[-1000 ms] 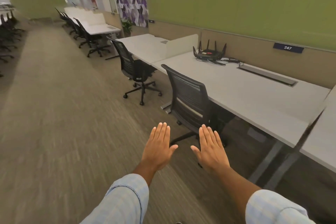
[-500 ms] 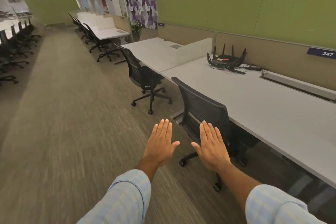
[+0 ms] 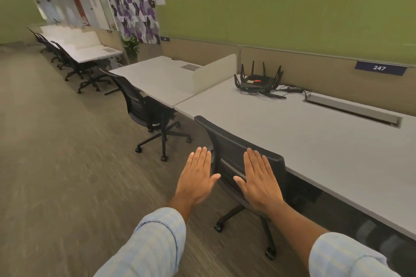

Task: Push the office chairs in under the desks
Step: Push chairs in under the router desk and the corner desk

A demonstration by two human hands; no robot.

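A black mesh office chair [image 3: 227,148] stands just ahead of me, its back close to the edge of a long grey desk [image 3: 315,141]. My right hand [image 3: 258,177] is flat with straight fingers in front of the chair's backrest. My left hand [image 3: 198,175] is flat too, held just left of the backrest over the carpet. Whether either palm touches the chair cannot be told. A second black chair [image 3: 144,108] stands farther on, turned partly away from the neighbouring desk [image 3: 162,78].
A black router [image 3: 256,81] with antennas and cables lies at the back of the near desk, beside a cable tray [image 3: 353,110]. More chairs [image 3: 74,67] line desks down the left aisle. Open carpet [image 3: 56,164] spreads to my left.
I have come closer to the near chair. Both flat hands have moved forward to its backrest, the right one now in front of it.
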